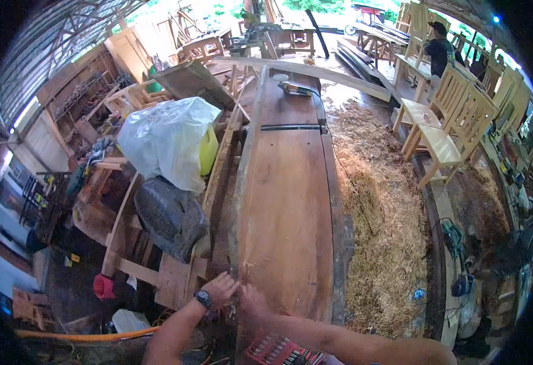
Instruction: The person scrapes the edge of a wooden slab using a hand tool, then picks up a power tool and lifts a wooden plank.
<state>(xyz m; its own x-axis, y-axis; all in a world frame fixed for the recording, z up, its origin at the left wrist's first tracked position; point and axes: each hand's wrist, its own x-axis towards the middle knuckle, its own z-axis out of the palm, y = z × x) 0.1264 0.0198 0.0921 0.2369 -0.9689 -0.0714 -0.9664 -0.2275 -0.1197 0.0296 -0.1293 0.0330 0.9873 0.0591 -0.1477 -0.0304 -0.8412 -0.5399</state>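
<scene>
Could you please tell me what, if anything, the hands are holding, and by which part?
It cannot be told: the left hand and right hand are close together at the left edge of the wooden board, with no held item clearly visible.

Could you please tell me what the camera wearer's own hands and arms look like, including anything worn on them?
The left hand and right hand are both ungloved, with no sleeves showing. A dark wristwatch with a rounded case is worn on the left side; its finer markings are too small to read.
</scene>
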